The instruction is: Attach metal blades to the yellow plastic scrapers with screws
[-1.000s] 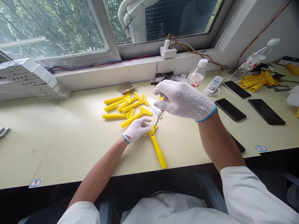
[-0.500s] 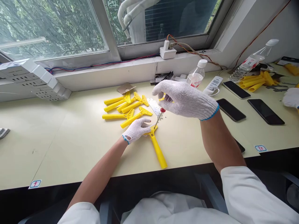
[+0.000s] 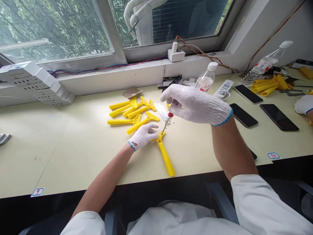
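My left hand, in a white knit glove with a hole near the cuff, grips the head of a yellow scraper flat on the table. The scraper's handle points toward me. Above it, my right hand, also gloved, is closed on a screwdriver. Its red handle end shows below the palm, and its metal shaft slants down to the scraper head. Behind the head lie tiny screws and flat metal blades. Several more yellow scrapers lie left of them.
Phones, a power strip and a water bottle stand or lie to the right. Beyond them are more yellow handles and another person's gloved hand. White boxes are stacked at the left by the window.
My right hand has shifted very slightly on the screwdriver, its wrist turning a little. The scraper and my left hand stay put. The other person's hand at the right edge has moved slightly.
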`<action>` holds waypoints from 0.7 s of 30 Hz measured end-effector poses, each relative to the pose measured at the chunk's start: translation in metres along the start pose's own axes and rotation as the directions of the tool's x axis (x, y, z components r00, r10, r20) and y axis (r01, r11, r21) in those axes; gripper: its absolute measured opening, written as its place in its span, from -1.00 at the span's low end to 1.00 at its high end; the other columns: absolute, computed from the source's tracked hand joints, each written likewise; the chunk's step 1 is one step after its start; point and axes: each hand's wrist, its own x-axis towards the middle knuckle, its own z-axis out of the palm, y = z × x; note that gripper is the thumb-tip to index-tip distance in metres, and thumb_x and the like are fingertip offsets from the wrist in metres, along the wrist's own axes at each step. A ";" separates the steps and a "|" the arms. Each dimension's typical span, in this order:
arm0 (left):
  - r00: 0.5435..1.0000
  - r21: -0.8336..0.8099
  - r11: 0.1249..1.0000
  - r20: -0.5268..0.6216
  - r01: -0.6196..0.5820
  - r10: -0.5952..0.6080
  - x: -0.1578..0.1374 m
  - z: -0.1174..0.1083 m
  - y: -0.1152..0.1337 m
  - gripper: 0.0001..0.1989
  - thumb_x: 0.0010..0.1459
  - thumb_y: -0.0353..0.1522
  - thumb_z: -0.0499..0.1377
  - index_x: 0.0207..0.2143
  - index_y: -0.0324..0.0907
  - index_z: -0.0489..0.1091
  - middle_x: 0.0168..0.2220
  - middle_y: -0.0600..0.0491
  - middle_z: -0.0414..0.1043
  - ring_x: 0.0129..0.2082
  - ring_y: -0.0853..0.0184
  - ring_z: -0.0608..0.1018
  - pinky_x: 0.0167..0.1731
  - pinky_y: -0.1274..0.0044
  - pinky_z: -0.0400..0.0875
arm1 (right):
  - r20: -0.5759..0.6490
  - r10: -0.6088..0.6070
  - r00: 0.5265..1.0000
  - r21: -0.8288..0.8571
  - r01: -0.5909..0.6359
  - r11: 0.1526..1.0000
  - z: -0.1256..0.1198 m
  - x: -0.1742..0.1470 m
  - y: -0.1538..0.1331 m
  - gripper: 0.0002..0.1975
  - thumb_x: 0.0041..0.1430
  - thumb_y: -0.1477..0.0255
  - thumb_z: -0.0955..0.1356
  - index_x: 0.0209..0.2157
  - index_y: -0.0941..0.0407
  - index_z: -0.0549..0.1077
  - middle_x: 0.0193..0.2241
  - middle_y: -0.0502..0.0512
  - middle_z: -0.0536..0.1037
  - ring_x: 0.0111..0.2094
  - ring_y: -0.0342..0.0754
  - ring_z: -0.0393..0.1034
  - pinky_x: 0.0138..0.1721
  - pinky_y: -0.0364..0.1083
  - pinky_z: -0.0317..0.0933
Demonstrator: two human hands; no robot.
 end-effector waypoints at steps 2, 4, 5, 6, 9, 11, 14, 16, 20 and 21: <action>1.000 0.001 1.000 0.001 -0.003 0.003 -0.001 0.000 0.002 -0.39 0.17 -0.34 0.54 0.24 -0.26 0.53 -0.07 -0.16 0.75 -0.16 0.11 0.79 -0.17 0.33 0.73 | 0.063 -0.117 0.991 0.086 0.111 0.990 -0.004 -0.001 -0.003 -0.71 0.33 0.61 0.34 0.03 0.10 0.52 -0.07 0.15 0.58 -0.16 -0.04 0.48 -0.09 -0.04 0.36; 1.000 0.004 1.000 0.004 -0.004 0.004 -0.001 0.000 0.002 -0.39 0.16 -0.33 0.54 0.23 -0.26 0.54 -0.08 -0.15 0.75 -0.15 0.10 0.79 -0.17 0.33 0.73 | 0.072 -0.127 0.989 0.093 0.120 0.988 -0.005 -0.002 -0.005 -0.73 0.30 0.60 0.37 0.00 0.12 0.52 -0.08 0.15 0.57 -0.18 -0.05 0.46 -0.10 -0.05 0.34; 1.000 0.003 1.000 0.004 -0.004 0.004 -0.001 0.000 0.002 -0.40 0.17 -0.34 0.53 0.23 -0.26 0.54 -0.08 -0.15 0.75 -0.14 0.10 0.79 -0.16 0.32 0.73 | 0.054 -0.086 0.995 0.063 0.083 0.995 -0.003 -0.002 -0.006 -0.75 0.30 0.58 0.40 -0.01 0.13 0.52 -0.11 0.14 0.57 -0.20 -0.04 0.45 -0.11 -0.05 0.33; 1.000 0.002 1.000 0.002 -0.003 0.003 0.000 0.000 0.002 -0.40 0.17 -0.34 0.53 0.23 -0.26 0.54 -0.07 -0.15 0.75 -0.14 0.10 0.79 -0.15 0.31 0.73 | 0.022 -0.033 0.999 0.025 0.033 0.999 -0.002 -0.001 -0.006 -0.78 0.31 0.54 0.42 -0.02 0.13 0.53 -0.16 0.13 0.57 -0.22 -0.03 0.45 -0.12 -0.05 0.32; 1.000 -0.010 1.000 0.004 0.009 -0.009 0.001 0.000 0.000 -0.37 0.18 -0.36 0.52 0.27 -0.27 0.51 -0.05 -0.18 0.75 -0.13 0.09 0.79 -0.09 0.27 0.74 | -0.043 0.085 0.995 -0.033 -0.087 0.996 0.003 0.001 -0.004 -0.83 0.37 0.45 0.44 -0.03 0.11 0.55 -0.30 0.08 0.56 -0.27 -0.01 0.44 -0.17 -0.04 0.30; 1.000 -0.009 1.000 0.008 0.016 -0.016 0.001 0.000 0.000 -0.36 0.19 -0.34 0.52 0.29 -0.27 0.50 -0.03 -0.19 0.75 -0.10 0.09 0.79 -0.08 0.26 0.74 | -0.026 0.077 0.997 -0.004 -0.077 0.997 0.002 0.001 -0.003 -0.82 0.38 0.46 0.43 0.00 0.10 0.56 -0.31 0.06 0.57 -0.28 -0.02 0.45 -0.19 -0.05 0.31; 1.000 0.003 1.000 0.018 0.015 -0.015 0.000 0.000 0.001 -0.37 0.22 -0.31 0.51 0.28 -0.27 0.50 -0.02 -0.20 0.75 -0.09 0.08 0.79 -0.09 0.27 0.75 | -0.056 0.055 0.997 0.031 -0.053 0.998 -0.004 -0.003 -0.003 -0.76 0.36 0.52 0.41 0.03 0.09 0.55 -0.28 0.04 0.60 -0.29 -0.05 0.47 -0.19 -0.06 0.33; 1.000 0.006 1.000 0.020 0.008 -0.008 -0.002 0.000 0.003 -0.38 0.21 -0.30 0.52 0.27 -0.27 0.50 -0.02 -0.19 0.75 -0.09 0.07 0.79 -0.11 0.29 0.75 | -0.121 0.074 0.990 0.039 -0.070 0.997 -0.011 -0.005 -0.005 -0.74 0.34 0.54 0.41 0.03 0.08 0.56 -0.27 0.02 0.60 -0.30 -0.07 0.48 -0.19 -0.06 0.35; 1.000 0.009 1.000 0.020 0.010 -0.010 -0.005 0.000 0.006 -0.40 0.22 -0.29 0.52 0.25 -0.25 0.50 -0.01 -0.19 0.75 -0.07 0.05 0.79 -0.12 0.29 0.75 | -0.211 0.154 0.965 0.068 -0.143 0.987 -0.025 -0.009 -0.004 -0.68 0.33 0.51 0.44 0.09 0.04 0.55 -0.21 0.03 0.64 -0.27 -0.06 0.50 -0.12 -0.04 0.41; 1.000 0.005 1.000 0.022 0.013 -0.013 -0.005 0.000 0.006 -0.41 0.23 -0.29 0.51 0.25 -0.25 0.50 0.01 -0.20 0.75 -0.05 0.04 0.79 -0.12 0.29 0.75 | -0.231 0.175 0.957 0.073 -0.162 0.984 -0.028 -0.010 -0.001 -0.69 0.34 0.49 0.45 0.10 0.04 0.55 -0.20 0.04 0.64 -0.25 -0.05 0.51 -0.10 -0.03 0.42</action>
